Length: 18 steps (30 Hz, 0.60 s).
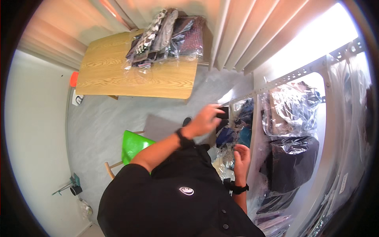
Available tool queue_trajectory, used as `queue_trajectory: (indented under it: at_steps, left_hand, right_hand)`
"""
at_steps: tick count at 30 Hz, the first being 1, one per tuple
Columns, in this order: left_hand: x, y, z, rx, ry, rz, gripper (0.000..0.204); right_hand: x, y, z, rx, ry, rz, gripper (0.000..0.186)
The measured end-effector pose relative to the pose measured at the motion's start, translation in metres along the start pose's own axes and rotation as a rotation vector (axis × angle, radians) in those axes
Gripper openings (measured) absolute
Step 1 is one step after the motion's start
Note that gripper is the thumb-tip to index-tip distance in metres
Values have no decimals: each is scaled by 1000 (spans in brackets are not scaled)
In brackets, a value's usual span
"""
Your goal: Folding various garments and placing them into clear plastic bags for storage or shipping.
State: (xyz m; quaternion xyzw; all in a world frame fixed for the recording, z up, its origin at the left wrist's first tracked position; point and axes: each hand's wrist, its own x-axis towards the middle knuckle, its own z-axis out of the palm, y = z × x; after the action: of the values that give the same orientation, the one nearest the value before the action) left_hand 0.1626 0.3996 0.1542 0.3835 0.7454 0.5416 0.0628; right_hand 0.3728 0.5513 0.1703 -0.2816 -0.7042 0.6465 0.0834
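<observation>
My left hand [204, 120] reaches across toward the lower part of the metal shelving, a black band on its wrist. Its fingers are apart and slightly blurred, beside a dark flat rectangle [223, 113] whose kind I cannot make out. My right hand [241, 157], also with a black wrist band, hovers in front of the shelf with loosely bent fingers and nothing visible in it. Clear-bagged blue and dark clothing [233, 132] lies below and between both hands. On the shelf to the right are bagged beige clothes [293, 108] and a bagged black garment [294, 164].
A wooden table [134, 81] at the far left carries bagged folded garments [169, 37]. Near my left elbow stands a chair with a green cover [134, 146]. A perforated metal shelf rail [292, 76] and hanging plastic covers [351, 118] border the right side.
</observation>
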Motion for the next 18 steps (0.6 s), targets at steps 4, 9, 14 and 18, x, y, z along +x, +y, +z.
queue_trajectory:
  at_steps: [4, 9, 14, 18]
  left_hand:
    - [-84, -91, -143, 145, 324, -453, 23]
    - [-87, -156, -275, 169, 664, -621, 20]
    - [32, -139, -303, 269, 432, -248, 26]
    - [124, -158, -253, 293, 152, -20, 30]
  right_hand:
    - [50, -19, 60, 137, -312, 99, 26]
    - [168, -40, 144, 299, -399, 133, 30]
    - [366, -14, 223, 14, -115, -156, 46]
    - [491, -1, 275, -174, 60, -41, 68]
